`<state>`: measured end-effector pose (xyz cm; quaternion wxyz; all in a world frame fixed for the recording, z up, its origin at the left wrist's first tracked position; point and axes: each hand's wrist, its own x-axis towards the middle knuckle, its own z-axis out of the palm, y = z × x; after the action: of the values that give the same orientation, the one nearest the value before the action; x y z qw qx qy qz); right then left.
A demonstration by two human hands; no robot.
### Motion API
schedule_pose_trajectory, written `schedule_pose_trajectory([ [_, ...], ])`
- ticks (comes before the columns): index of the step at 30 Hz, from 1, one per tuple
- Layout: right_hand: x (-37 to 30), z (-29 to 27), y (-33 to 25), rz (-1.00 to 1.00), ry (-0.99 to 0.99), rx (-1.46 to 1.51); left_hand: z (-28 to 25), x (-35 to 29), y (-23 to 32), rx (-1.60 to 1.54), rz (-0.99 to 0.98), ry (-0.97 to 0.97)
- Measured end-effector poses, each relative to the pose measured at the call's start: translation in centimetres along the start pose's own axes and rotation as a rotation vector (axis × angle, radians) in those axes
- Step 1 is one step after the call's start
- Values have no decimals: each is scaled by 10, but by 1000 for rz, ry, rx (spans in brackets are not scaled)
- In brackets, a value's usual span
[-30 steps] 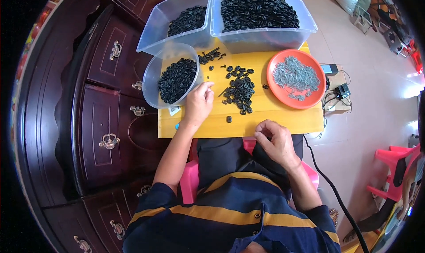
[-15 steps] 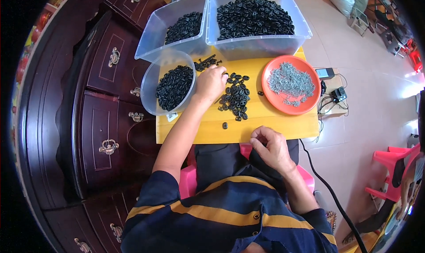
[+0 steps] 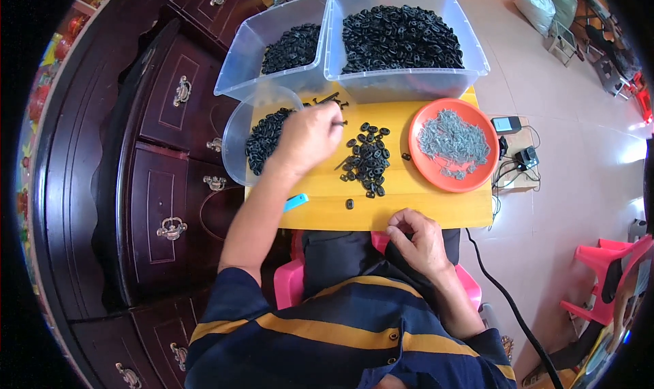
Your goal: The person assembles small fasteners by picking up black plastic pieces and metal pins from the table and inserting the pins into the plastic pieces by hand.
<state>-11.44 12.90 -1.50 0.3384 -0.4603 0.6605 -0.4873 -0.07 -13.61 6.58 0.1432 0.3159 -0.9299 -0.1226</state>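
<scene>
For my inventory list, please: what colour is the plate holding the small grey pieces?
The plate is orange-red, best seen in the head view.

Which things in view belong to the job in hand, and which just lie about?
Likely part of the work:
- small black oval pieces beside the left hand
- round translucent tub
- round orange-red plate of small grey pieces
- two translucent rectangular plastic bins

Likely just lying about:
- dark wooden drawer cabinet
- white sack
- boxy grey-black device
</scene>
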Motion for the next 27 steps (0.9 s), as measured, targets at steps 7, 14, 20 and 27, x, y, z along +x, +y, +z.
schedule_pose_trajectory([
  [7, 1, 0, -3, -35, 9, -19, -66, 59, -45, 3, -21, 306],
  [14, 1, -1, 1, -48, 35, -27, -36, 47, -15, -64, 54, 405],
  [20, -2, 0, 1, -24, -3, 16, 66, -12, 48, -216, 173, -16],
  [27, -1, -2, 5, -29, 20, -4, 121, -3, 51, -185, 197, -18],
])
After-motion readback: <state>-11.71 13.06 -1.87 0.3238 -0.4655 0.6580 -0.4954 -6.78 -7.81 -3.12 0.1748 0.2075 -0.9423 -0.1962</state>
